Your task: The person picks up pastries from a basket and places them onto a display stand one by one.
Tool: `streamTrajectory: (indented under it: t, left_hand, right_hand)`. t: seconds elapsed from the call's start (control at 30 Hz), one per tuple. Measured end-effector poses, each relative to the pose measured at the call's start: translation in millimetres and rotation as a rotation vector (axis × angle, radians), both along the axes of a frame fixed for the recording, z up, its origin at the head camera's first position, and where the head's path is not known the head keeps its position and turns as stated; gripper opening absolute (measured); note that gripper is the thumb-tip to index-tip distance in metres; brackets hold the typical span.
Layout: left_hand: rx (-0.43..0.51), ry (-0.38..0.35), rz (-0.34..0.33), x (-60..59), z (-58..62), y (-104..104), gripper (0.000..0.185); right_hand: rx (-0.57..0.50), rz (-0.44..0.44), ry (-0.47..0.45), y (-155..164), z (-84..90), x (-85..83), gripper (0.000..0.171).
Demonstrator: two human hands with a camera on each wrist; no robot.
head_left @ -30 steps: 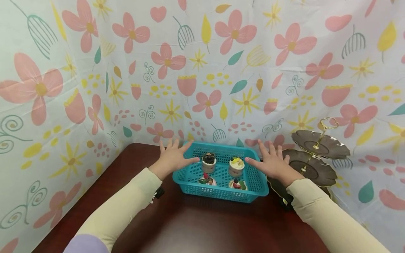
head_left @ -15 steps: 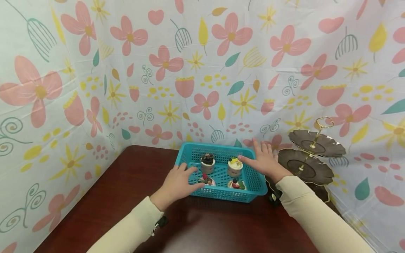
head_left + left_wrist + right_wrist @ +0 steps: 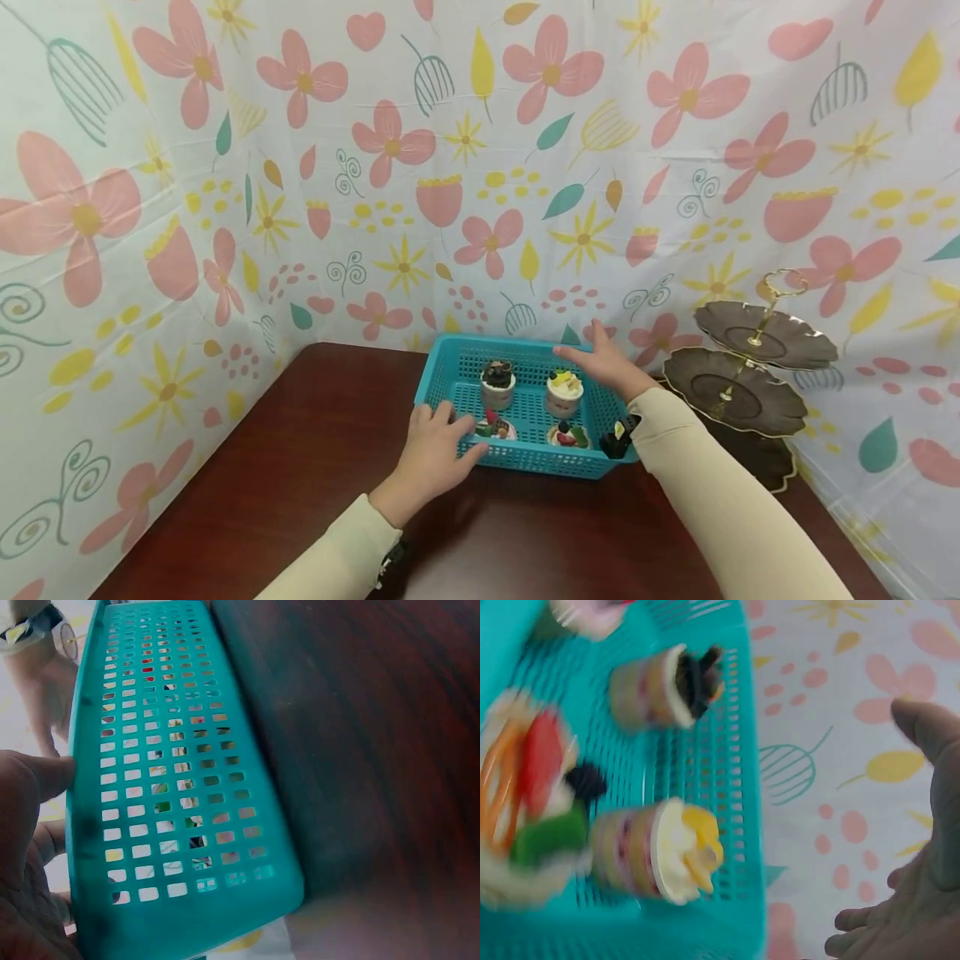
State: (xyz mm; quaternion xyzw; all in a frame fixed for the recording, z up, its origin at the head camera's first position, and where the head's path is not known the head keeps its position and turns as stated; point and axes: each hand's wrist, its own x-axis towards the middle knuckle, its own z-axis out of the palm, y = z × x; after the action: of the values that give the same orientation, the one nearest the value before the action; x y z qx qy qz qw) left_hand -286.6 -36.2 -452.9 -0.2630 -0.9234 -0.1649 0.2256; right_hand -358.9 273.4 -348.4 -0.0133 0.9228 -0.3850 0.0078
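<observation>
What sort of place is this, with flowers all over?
Maybe a corner dressed up for pretend tea: flowery cloth hangs behind a brown table, with little desserts and a three-tier stand.

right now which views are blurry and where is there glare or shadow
Head view: mostly crisp, with a faint sheen on the table; left wrist view: the left hand is in dark shadow; right wrist view: the fruit tart is smeared, the patterned cloth clearer.
</observation>
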Motion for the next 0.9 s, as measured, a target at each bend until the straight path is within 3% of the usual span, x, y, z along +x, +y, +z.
streamTrajectory:
  t: [0.1, 0.33, 0.5, 0.7, 0.9]
  left_hand:
    - [0.021, 0.012, -0.002, -0.1, -3.8, -1, 0.03]
    - [0.025, 0.015, 0.006, 0.0, -5.6, -3, 0.032]
    - [0.012, 0.048, -0.004, -1.8, -3.1, -1, 0.03]
    - [-0.015, -0.008, 0.011, -3.7, -4.1, -1, 0.033]
    - [-0.01, -0.007, 0.026, -6.7, -5.1, -1, 0.037]
  right_hand:
    - [-0.115, -0.034, -0.009, 0, -6.5, -16.1, 0.11]
    - [-0.174, -0.086, 0.053, 3, -29.6, -43.7, 0.096]
    - [-0.159, -0.057, 0.006, 9, -44.6, -54.6, 0.094]
    - [-0.132, -0.057, -0.075, 10, -63.8, -56.8, 0.093]
    - [-0.082, -0.023, -0.129, 11, -79.3, -62.6, 0.097]
